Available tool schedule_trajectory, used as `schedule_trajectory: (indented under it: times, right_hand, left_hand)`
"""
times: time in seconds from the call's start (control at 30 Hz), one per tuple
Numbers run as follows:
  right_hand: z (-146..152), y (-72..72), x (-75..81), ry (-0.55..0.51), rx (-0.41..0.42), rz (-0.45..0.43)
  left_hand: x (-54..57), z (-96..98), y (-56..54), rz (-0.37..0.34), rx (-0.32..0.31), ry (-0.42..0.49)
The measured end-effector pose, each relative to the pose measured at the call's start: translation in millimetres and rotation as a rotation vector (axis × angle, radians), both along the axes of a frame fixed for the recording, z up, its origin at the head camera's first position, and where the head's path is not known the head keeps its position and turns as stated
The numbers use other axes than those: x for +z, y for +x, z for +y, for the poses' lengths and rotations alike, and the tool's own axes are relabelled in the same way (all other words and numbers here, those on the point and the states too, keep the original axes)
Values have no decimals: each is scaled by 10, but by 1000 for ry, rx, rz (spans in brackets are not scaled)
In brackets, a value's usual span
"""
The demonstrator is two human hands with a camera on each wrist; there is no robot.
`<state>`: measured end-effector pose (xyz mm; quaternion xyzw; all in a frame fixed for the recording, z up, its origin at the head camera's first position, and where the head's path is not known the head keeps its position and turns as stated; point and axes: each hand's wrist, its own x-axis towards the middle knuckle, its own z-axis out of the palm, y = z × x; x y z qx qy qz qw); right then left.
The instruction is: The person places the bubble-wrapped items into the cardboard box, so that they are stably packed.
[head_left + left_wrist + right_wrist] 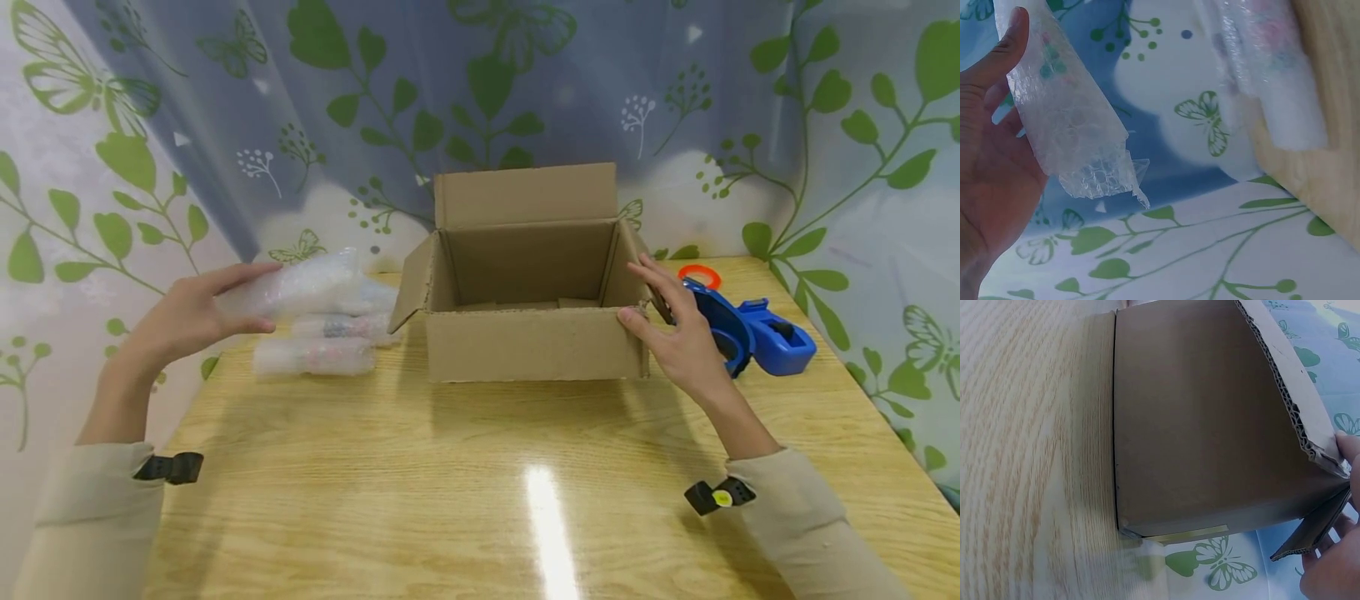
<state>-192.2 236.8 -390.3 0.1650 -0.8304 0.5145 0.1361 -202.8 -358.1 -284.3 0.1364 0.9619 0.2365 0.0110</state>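
A bubble-wrapped bundle [300, 283] is gripped by my left hand [183, 321], thumb on one side and fingers on the other. In the left wrist view, coloured patches show faintly through the wrap [1072, 119]. It is held above other wrapped bundles [315, 355] lying on the table left of the box. An open cardboard box [525, 346] stands in the middle, back and left flaps spread. My right hand [678, 333] holds the box's right side near its front corner, thumb at the rim and fingers on the right flap [1316, 528].
Right of the box sit a blue tape dispenser [783, 337], another blue curved item [723, 325] partly behind my right hand, and an orange-red tape ring [700, 277]. A patterned curtain [570, 108] hangs behind the wooden table [420, 500].
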Motion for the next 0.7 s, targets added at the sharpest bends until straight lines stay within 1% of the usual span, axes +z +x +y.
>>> schedule_trajectory:
  times: [0.1, 0.27, 0.37, 0.47, 0.53, 0.7]
  right_hand:
    - [1, 5, 4, -7, -4, -8]
    - [6, 16, 3, -10, -11, -16]
    - [-1, 14, -8, -13, -3, -16]
    - [-11, 13, -8, -16, 4, -11]
    - [-11, 17, -3, -14, 4, -7]
    - [-8, 27, 5, -13, -4, -7]
  left_hand:
    - [108, 90, -69, 10, -5, -15]
    - [244, 283, -173, 52, -59, -13]
    - [306, 397, -202, 66, -84, -22]
    - [355, 502, -223, 109, -109, -31]
    - [388, 580, -234, 133, -121, -22]
    - [491, 783, -270, 158, -152, 13]
